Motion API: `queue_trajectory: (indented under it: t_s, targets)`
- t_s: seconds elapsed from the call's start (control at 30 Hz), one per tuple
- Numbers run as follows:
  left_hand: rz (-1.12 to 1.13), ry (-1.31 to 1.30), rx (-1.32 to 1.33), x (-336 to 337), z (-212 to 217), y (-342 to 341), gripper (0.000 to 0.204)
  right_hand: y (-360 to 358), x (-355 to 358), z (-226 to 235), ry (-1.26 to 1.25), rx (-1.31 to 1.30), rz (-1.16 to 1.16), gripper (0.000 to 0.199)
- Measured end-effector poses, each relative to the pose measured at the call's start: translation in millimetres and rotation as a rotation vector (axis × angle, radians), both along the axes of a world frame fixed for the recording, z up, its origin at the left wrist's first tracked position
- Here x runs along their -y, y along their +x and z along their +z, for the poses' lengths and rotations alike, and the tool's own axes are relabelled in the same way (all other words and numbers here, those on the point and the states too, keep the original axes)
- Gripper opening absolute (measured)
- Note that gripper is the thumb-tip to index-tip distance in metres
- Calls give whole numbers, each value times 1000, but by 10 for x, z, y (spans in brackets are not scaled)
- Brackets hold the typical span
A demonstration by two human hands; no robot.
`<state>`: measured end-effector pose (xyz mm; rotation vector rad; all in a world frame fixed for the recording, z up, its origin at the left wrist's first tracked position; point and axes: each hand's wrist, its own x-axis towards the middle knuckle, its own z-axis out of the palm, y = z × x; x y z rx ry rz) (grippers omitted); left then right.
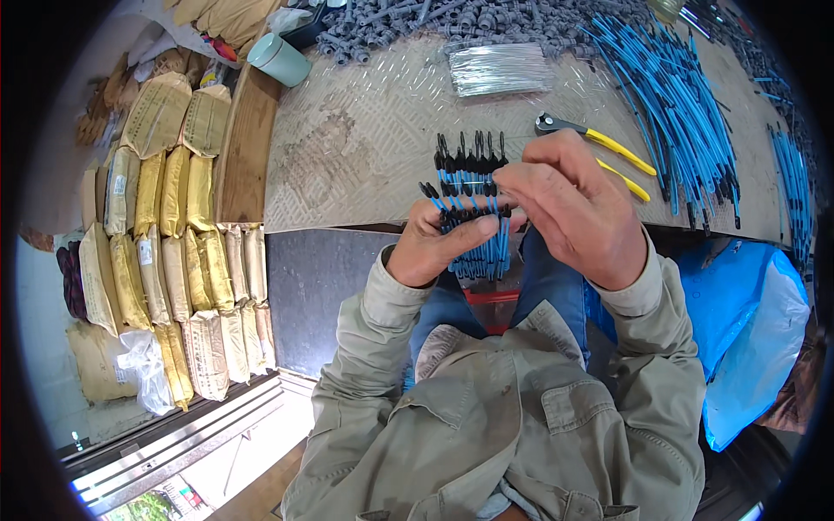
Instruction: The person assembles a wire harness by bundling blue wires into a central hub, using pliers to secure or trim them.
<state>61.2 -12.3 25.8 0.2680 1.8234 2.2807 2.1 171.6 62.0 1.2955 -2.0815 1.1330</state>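
A bundle of thin blue sticks with black tips (480, 259) is gripped in my left hand (427, 246), just off the table's front edge. The thumb lies across the near side, and the black tips stand up in rows above the fingers. A thin, light-coloured line (467, 183) runs across the sticks below the upper tips; it may be a wire. My right hand (586, 208) is closed in a pinch at the bundle's right side. What its fingertips hold, if anything, is hidden. Close behind it lie yellow-handled pliers (627, 151) with a dark head.
A stack of silver wires (500, 69) lies farther back, before a heap of grey plastic parts (417, 26). More blue sticks (673, 104) are piled at right. A pale green cup (279, 59) stands at back left. Packed bags (174, 191) fill the left; a blue bag (738, 295) hangs right.
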Motion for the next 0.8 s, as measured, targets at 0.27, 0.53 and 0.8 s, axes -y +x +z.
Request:
queue_trajectory:
  t_s: [0.27,0.53,0.8]
  targets:
    - [-23,17,24,-14,12,-15,28,-61,-20,-36,-4,-4,38,27]
    - [35,24,-47,-51,-44,-3,31,-18,-43,3,49,-31,-2,33]
    - [33,94,18,-86,12,12,29,-81,-32,-23,-49,-4,69,34]
